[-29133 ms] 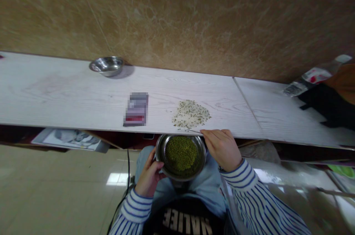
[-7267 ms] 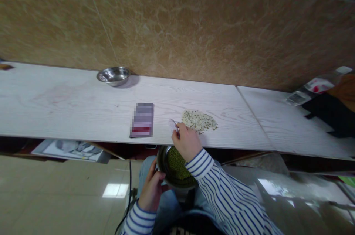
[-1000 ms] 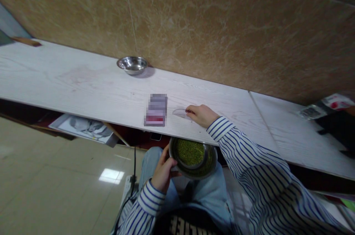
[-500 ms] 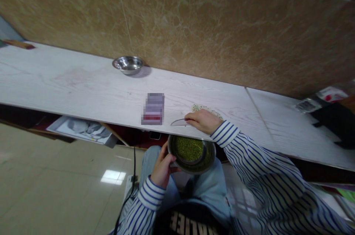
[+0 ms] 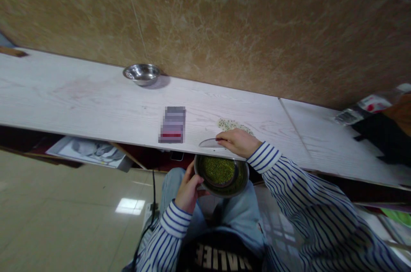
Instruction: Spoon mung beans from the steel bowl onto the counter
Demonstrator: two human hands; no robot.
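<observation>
My left hand (image 5: 189,186) grips the left rim of a steel bowl (image 5: 245,182), thumb on top. The bowl rests over my lap, just under the counter's front edge, and holds a mass of small green beans (image 5: 219,170). Above the bowl, my right hand (image 5: 239,141) is closed around a knife (image 5: 210,143), its blade pointing left close to the white counter (image 5: 199,96). A thin scatter of pale and green bits (image 5: 231,125) lies on the counter just beyond my right hand, partly hidden by it.
A small steel bowl (image 5: 141,75) stands near the wall. Left of the knife lies a pixelated flat object (image 5: 172,125). Dark cloth and packaging (image 5: 375,131) lie at the far right. Below the counter is an open shelf with a box (image 5: 93,151).
The view has shifted slightly, so the counter items appear further left. My right hand and the knife have moved a little right along the counter. The left hand still holds the bowl.
</observation>
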